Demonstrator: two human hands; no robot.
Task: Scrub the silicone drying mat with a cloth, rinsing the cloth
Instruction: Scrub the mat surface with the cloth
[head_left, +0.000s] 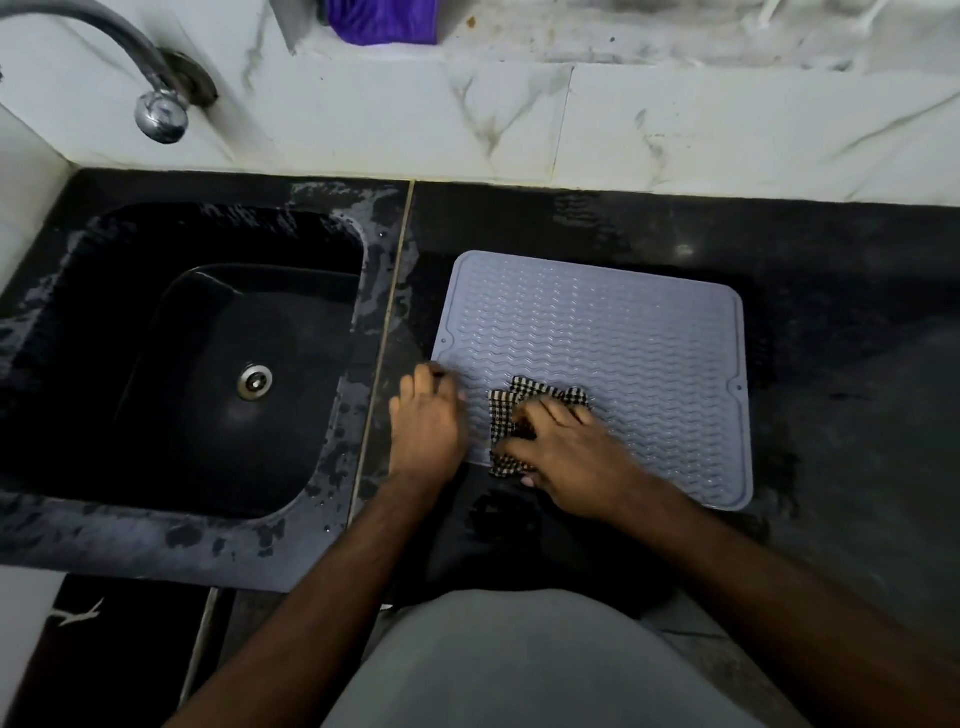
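A grey silicone drying mat (623, 343) with wavy ridges lies flat on the black counter, right of the sink. On its near left part sits a black-and-white checked cloth (506, 410). My right hand (566, 452) lies on top of the cloth, fingers curled into it and pressing it onto the mat. At the mat's left edge my left hand (426, 421) rests with straight fingers, holding the edge down. Most of the cloth is hidden under my right hand.
A black sink (104, 415) with a steel drain (254, 382) is set into the wet counter on the left. A chrome tap (161, 111) curves out of the marble wall above it. A purple cloth (384, 21) lies on the ledge behind.
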